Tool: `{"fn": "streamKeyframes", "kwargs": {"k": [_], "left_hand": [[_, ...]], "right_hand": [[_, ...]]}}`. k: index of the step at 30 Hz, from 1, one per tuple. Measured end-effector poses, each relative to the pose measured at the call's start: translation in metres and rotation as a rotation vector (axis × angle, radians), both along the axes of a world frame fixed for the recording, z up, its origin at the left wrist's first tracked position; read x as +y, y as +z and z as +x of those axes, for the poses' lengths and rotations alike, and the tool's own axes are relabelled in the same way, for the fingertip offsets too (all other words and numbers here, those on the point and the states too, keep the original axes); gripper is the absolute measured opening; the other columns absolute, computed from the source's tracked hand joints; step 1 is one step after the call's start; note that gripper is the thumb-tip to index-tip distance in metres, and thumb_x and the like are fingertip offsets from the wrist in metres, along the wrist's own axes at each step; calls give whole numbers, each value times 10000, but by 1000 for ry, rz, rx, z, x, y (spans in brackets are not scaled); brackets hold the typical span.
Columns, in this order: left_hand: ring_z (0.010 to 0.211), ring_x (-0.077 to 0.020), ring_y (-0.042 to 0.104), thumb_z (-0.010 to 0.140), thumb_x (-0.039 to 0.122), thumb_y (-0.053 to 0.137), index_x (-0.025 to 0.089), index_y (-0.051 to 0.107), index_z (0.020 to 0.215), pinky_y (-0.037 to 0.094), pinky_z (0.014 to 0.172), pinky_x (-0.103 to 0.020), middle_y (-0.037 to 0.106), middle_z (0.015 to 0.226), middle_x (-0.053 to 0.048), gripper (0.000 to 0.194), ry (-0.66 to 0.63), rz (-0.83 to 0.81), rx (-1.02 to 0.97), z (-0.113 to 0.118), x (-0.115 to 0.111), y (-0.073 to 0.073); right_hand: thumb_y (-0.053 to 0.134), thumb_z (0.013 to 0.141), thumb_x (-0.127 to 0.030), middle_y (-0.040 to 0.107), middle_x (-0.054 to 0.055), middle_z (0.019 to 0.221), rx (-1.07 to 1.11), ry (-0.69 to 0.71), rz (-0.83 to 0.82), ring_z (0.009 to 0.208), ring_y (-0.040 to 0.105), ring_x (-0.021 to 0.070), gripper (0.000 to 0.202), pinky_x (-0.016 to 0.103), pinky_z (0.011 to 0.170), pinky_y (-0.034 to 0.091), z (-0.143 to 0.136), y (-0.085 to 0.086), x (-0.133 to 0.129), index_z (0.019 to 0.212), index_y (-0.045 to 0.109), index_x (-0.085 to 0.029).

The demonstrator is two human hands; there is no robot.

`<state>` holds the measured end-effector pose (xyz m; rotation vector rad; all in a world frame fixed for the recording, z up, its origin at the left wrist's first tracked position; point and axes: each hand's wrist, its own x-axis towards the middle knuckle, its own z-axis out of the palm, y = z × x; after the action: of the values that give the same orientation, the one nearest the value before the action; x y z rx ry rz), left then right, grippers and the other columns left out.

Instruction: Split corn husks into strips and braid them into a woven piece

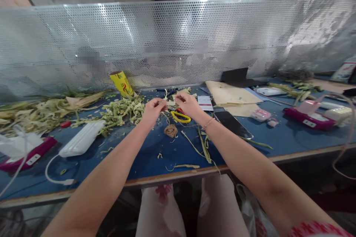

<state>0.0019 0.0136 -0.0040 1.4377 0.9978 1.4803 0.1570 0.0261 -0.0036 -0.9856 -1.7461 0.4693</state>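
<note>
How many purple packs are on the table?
2: one purple pack at the picture's left edge, another purple pack toward the right. More may be hidden.

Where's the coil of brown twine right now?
Head view, near centre: the brown twine lies on the blue tabletop, just nearer the person than the yellow loop, below the gap between left hand and right hand.
</note>
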Motion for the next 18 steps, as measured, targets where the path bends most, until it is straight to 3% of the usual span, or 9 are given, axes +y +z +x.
{"fn": "streamKeyframes", "kwargs": {"k": [5, 9, 13, 18], "left_hand": [[505, -79, 492, 591, 285, 667, 166, 547, 577, 407, 563, -229, 532, 527, 28, 169, 13, -23, -42, -1, -2, 3], [432, -83, 447, 610, 245, 629, 172, 559, 565, 348, 493, -223, 509, 439, 37, 110, 68, 31, 210, -2, -4, 5], [383, -91, 431, 613, 207, 591, 180, 572, 559, 308, 451, -225, 493, 390, 48, 64, 55, 68, 443, 1, -8, 3], [413, -102, 469, 610, 210, 582, 175, 546, 560, 317, 460, -227, 487, 435, 54, 71, 24, 111, 500, 6, -10, 1]], "right_hand": [[499, 709, -195, 583, 18, 704, 40, 96, -13, 656, 542, 127, 110, 296, 678, 433, 6, 4, 4, 781, 573, -161], [541, 701, -228, 575, 8, 702, 220, 173, 12, 642, 544, 112, 140, 283, 655, 455, 7, 9, 1, 827, 567, -170], [588, 676, -254, 592, 5, 712, 355, 267, -64, 659, 569, 119, 121, 288, 656, 482, 1, 11, -6, 778, 559, -195], [614, 665, -256, 604, 3, 719, 261, 407, -121, 679, 578, 119, 129, 295, 692, 488, -7, 7, -12, 759, 558, -187]]}}
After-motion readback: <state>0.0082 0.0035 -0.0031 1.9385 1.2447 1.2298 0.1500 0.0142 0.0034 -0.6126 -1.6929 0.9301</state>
